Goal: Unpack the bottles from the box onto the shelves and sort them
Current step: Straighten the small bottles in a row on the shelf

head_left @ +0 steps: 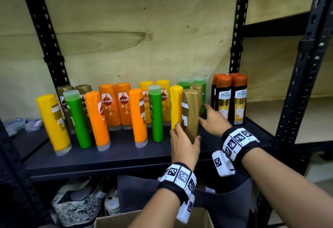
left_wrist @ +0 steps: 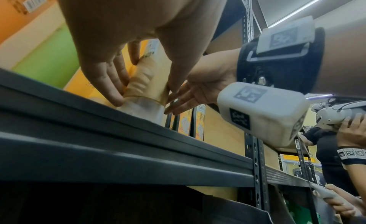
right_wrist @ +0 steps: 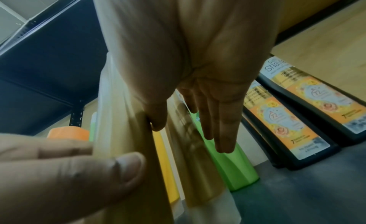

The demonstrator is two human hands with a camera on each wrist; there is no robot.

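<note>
The dark shelf (head_left: 111, 155) carries upright bottles in yellow, green, orange, gold and black. The cardboard box (head_left: 111, 221) sits below it, contents hidden. The left hand (head_left: 183, 146) wraps its grip round a gold bottle (head_left: 190, 112) standing on the shelf; the right hand (head_left: 213, 119), fingers straight, touches that bottle's right side.

Bottles on shelf (head_left: 111, 155): yellow (head_left: 53, 121) four, green (head_left: 78, 119) four, orange (head_left: 97, 119) four, gold (head_left: 190, 112) four, black (head_left: 237, 99) four.
</note>
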